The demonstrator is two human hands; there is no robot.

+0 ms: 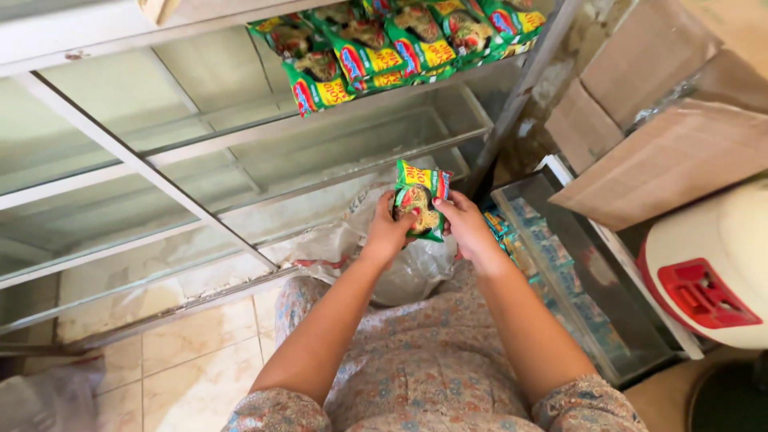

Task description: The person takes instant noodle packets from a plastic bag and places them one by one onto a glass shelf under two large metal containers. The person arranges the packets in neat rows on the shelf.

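Both my hands hold one green noodle packet (422,194) in front of a glass shelving unit. My left hand (387,232) grips its left edge and my right hand (465,226) its right edge. The packet stands upright above a clear plastic bag (348,248) that lies on my lap and against the lowest shelf. Several more green noodle packets (392,44) lie in a row on the upper glass shelf (240,120), well above my hands.
The lower glass shelves (120,216) hold nothing visible. A glass case with small blue packs (560,272) stands at my right. Behind it are an open cardboard box (672,152) and a white and red appliance (712,280). Tiled floor (184,360) lies at lower left.
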